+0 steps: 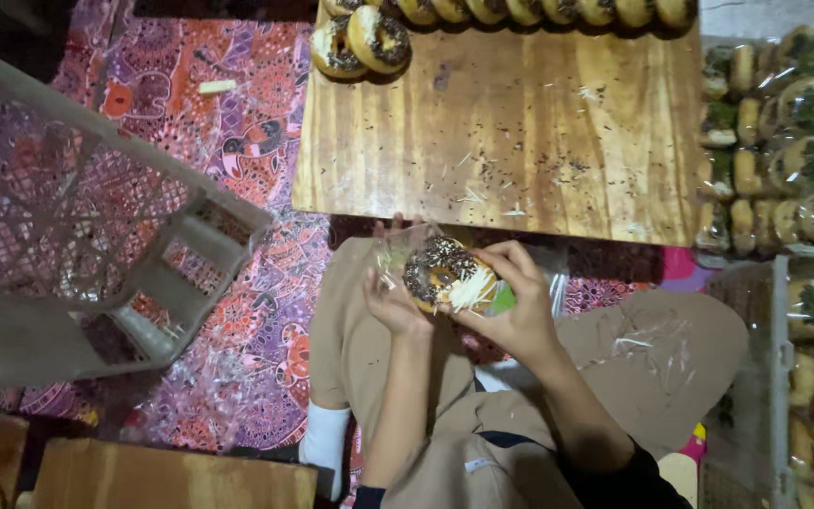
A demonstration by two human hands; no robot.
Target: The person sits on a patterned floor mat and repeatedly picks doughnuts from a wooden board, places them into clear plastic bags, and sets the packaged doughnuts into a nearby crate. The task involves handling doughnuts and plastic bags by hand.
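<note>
I see my left hand [396,300] and right hand [511,306] close together over my lap, both clamped on one round doughnut topped with dark sprinkles and pale shreds [447,275], with a clear plastic wrapper [405,247] around it. The doughnut sits just below the near edge of the low wooden board [520,132]. Along the board's far edge runs a row of sprinkled doughnuts [369,40]. Right of the board lie bagged doughnuts [789,141]. Left of the board stands a grey plastic crate [96,226] on the patterned red and purple mat [237,132].
</note>
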